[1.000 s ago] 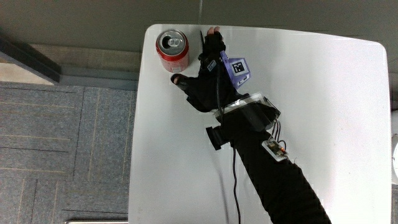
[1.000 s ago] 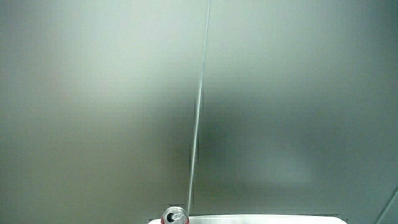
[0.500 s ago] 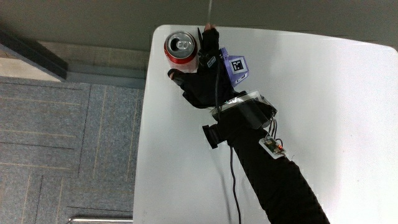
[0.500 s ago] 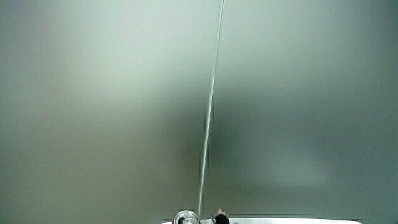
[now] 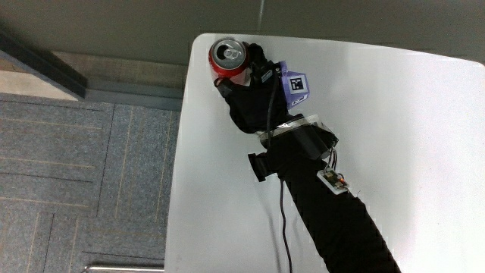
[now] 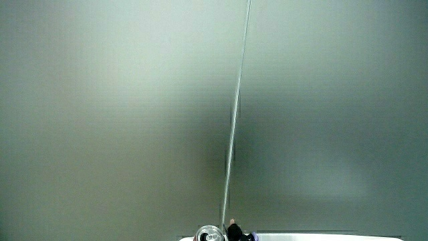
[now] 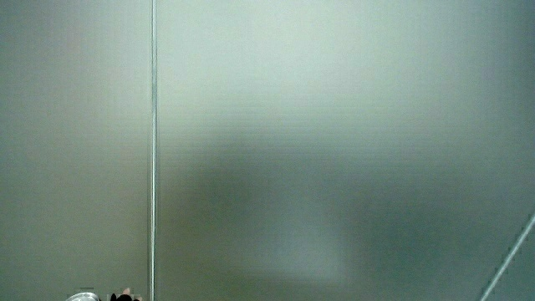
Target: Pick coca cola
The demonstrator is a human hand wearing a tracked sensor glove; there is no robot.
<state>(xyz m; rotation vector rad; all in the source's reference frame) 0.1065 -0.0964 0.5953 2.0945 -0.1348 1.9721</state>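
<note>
Where the white desk (image 5: 394, 136) rounds off at its corner farthest from the person, the coca cola can (image 5: 229, 61) stands upright, and it is a red can with a silver top, the pull tab and the dark mouth opening showing plainly from above. The hand (image 5: 254, 98) is right up against it, black glove pressed to the can's side, fingers curled round the red wall in a grasp. The purple patterned cube (image 5: 293, 82) sits on the back of the glove, and the forearm (image 5: 333, 220) runs back across the desk toward the person, with a cable trailing beside it. Both side views give mostly pale wall; at the lowest edge the can's silver top (image 6: 209, 235) peeks up with the glove's tip (image 6: 235, 232) just beside it, and again can (image 7: 82, 296) and glove (image 7: 124, 296).
</note>
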